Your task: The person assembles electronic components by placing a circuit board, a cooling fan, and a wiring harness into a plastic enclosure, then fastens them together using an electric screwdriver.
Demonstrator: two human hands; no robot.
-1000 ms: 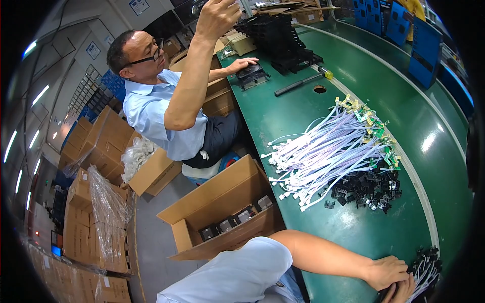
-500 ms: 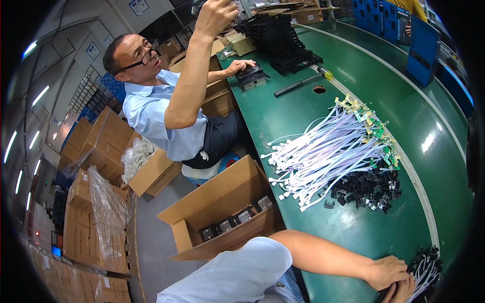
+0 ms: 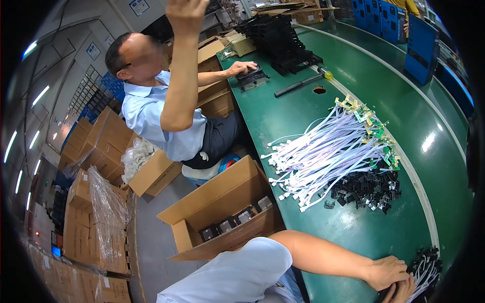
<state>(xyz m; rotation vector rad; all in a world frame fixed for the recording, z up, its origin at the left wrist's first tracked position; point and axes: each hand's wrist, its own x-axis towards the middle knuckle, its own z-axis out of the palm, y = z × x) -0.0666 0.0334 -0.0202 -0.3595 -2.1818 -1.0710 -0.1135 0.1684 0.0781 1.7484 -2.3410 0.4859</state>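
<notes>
At the lower right, my left hand [image 3: 388,272] rests low over the green table with its fingers curled inward. My right hand [image 3: 402,291] meets it fingertip to fingertip and is partly cut off by the picture's edge. Whatever lies between the fingers is hidden. Right beside them is a bunch of white cables [image 3: 427,275] with small black clips [image 3: 420,260] at their ends. Farther up the table lies a large pile of white cables [image 3: 323,156] with small green and yellow circuit boards [image 3: 376,126]. A heap of black plastic clips [image 3: 366,189] touches its near side.
A co-worker [image 3: 156,106] sits at the table's left edge, one hand on a black part [image 3: 251,78], the other arm raised. Beyond are stacked black frames [image 3: 278,43] and a screwdriver [image 3: 303,84]. An open carton [image 3: 202,214] stands beside the table. Blue boxes [image 3: 422,50] stand far right.
The co-worker's raised hand has shifted left and upward, and their head has turned a little. My two hands stay in the same place.
</notes>
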